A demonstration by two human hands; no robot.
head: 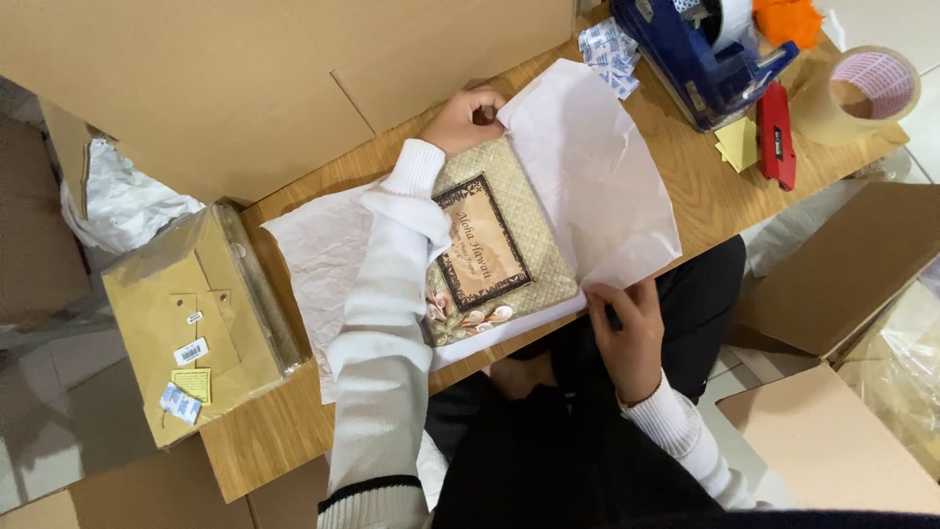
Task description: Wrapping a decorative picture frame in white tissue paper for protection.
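Head view — hands point(468, 120) point(627, 333) grip white paper point(597, 176), woven frame point(494, 250)

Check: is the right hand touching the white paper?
Touching. The head view shows the right hand pinching the near edge of the white paper, fingers over its corner beside the album. The left hand grips the far edge.

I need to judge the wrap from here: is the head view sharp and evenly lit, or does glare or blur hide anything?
Head view: even, soft light with only faint shadows under the left hand and right hand; the white paper is bright but its creases still show; mild glare on the plastic-wrapped item; the woven frame is sharp; slight wide-angle stretch at the edges.
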